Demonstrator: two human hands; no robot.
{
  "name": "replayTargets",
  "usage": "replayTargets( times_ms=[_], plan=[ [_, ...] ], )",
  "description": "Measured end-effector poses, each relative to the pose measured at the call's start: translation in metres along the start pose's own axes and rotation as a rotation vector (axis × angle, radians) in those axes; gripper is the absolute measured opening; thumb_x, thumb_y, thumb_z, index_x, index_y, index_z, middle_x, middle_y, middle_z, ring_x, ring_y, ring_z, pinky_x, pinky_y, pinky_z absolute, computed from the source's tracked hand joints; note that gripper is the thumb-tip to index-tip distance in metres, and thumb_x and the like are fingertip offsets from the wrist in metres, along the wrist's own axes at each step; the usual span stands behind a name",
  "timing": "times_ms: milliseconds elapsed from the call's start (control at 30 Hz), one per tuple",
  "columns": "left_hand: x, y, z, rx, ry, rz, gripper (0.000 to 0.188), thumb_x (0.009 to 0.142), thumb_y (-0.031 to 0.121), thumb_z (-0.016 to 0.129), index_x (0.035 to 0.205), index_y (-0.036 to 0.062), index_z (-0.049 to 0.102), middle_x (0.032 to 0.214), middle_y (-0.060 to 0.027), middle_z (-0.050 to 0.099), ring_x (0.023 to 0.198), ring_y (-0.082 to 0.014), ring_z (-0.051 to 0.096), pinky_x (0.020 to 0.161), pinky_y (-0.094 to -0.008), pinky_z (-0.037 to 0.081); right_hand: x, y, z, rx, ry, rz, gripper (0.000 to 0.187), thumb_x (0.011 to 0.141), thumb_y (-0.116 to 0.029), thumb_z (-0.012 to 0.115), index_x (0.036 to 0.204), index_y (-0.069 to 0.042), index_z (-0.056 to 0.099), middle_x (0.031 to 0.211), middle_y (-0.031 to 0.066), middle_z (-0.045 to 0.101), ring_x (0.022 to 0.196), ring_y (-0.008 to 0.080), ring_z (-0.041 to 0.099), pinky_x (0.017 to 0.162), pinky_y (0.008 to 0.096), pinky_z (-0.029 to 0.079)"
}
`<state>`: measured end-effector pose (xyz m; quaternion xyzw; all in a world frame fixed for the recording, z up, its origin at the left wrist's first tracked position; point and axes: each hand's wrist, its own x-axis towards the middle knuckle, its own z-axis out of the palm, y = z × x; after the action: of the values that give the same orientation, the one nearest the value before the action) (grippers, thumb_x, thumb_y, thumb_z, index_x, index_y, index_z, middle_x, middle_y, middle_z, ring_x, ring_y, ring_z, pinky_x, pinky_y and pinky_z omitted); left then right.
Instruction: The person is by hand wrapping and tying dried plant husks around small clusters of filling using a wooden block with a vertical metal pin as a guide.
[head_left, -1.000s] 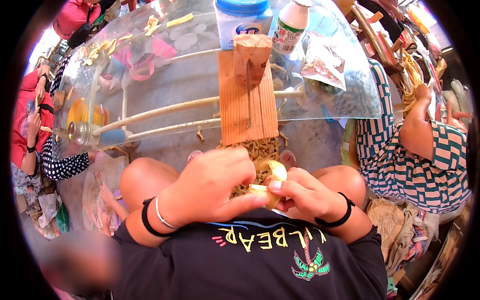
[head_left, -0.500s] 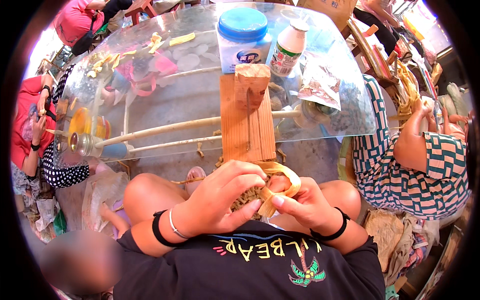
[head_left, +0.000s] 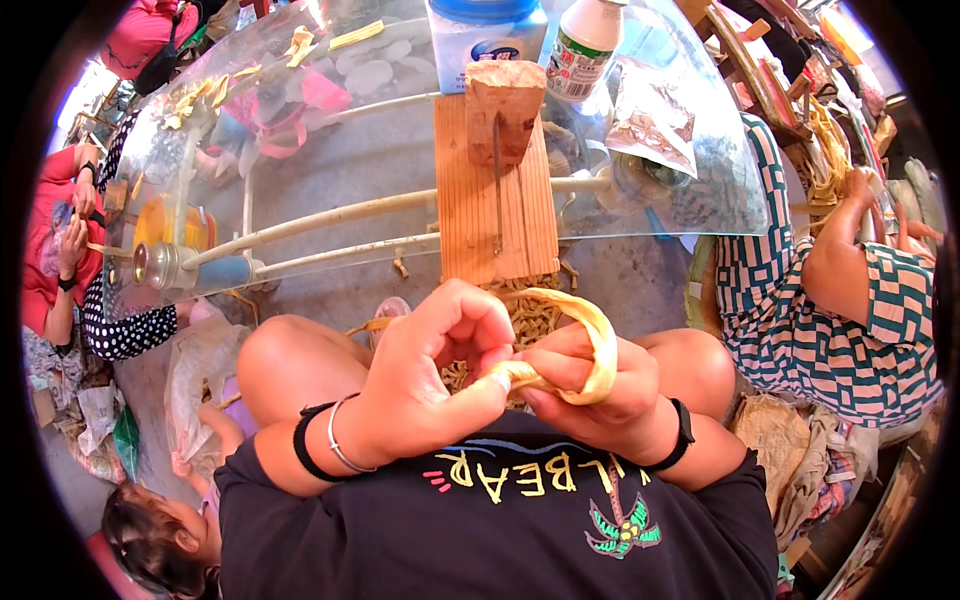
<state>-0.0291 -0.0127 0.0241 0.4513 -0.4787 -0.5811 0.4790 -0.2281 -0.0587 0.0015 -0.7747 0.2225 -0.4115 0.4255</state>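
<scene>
My left hand [head_left: 420, 370] pinches one end of a flat, pale yellow strip [head_left: 603, 340] between thumb and fingers. My right hand [head_left: 615, 390] grips the same strip, which curves in a loop over its fingers. The thumbs nearly meet where the strip is twisted or folded. Just beyond my hands, between my knees, lies a heap of short brownish pieces [head_left: 533, 322], partly hidden by the fingers. Past the heap, a wooden board [head_left: 462, 190] rests on the table edge. On it stands a wooden block [head_left: 505, 85] with a thin metal rod [head_left: 497, 190].
The glass table [head_left: 350, 170] holds a blue-lidded tub [head_left: 450, 45], a white bottle [head_left: 583, 50], a foil packet [head_left: 650, 115] and scattered yellow scraps [head_left: 195, 100]. People sit at left and right, one in a patterned garment [head_left: 850, 320]. A child [head_left: 165, 525] is at lower left.
The strip's loop has turned slightly and stands more open to the right. My left fingers have curled to the strip's end. The view has shifted, so the table sits higher.
</scene>
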Motion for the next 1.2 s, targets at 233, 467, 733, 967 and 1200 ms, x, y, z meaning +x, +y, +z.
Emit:
replayTargets(
  times_ms=[233,467,733,967,1200],
  plan=[
    [-0.002,-0.003,0.009,0.430,-0.007,0.544,0.026,0.083,-0.004,0.070,0.107,0.0005,0.060,0.088,-0.0122,0.067,0.074,-0.0250,0.067,0.064,-0.0322,0.054,-0.009,0.004,-0.001,-0.129,0.042,0.066,0.015,0.079,-0.003,0.077,0.088,-0.004,0.065,0.078,0.0087,0.065,0.065,0.0239,0.066,0.054,0.0328,0.051],
    [0.013,-0.010,-0.008,0.437,-0.273,0.441,0.009,0.089,0.004,0.068,0.095,0.0019,0.062,0.076,-0.0088,0.056,0.066,-0.0247,0.057,0.058,-0.0324,0.049,-0.004,-0.003,-0.004,0.073,0.007,0.086,0.011,0.085,-0.005,0.074,0.093,-0.001,0.066,0.082,0.0093,0.066,0.068,0.0256,0.066,0.059,0.0337,0.051],
    [0.009,-0.009,-0.013,0.374,-0.241,0.331,0.009,0.084,0.002,0.069,0.081,0.0034,0.060,0.072,-0.0072,0.059,0.060,-0.0203,0.057,0.053,-0.0306,0.045,-0.001,-0.001,-0.004,-0.010,-0.090,0.156,0.023,0.091,-0.013,0.071,0.111,-0.002,0.066,0.096,0.0160,0.069,0.077,0.0317,0.070,0.066,0.0367,0.056],
    [0.007,0.009,-0.040,0.282,-0.333,0.103,0.013,0.082,0.003,0.071,0.072,0.0045,0.062,0.065,-0.0046,0.059,0.053,-0.0172,0.055,0.050,-0.0282,0.043,0.006,-0.009,-0.029,0.230,-0.091,0.530,0.028,0.104,-0.017,0.053,0.090,0.001,0.068,0.071,0.0079,0.067,0.057,0.0110,0.063,0.053,0.0246,0.051],
    [0.004,0.005,-0.052,0.401,-0.411,0.112,0.014,0.081,0.007,0.071,0.071,0.0053,0.061,0.065,-0.0029,0.059,0.053,-0.0169,0.055,0.050,-0.0281,0.042,0.002,-0.013,-0.020,0.438,-0.024,0.767,0.045,0.108,-0.024,0.041,0.079,0.001,0.065,0.059,0.0023,0.059,0.049,0.0068,0.054,0.046,0.0214,0.041]
  ],
)
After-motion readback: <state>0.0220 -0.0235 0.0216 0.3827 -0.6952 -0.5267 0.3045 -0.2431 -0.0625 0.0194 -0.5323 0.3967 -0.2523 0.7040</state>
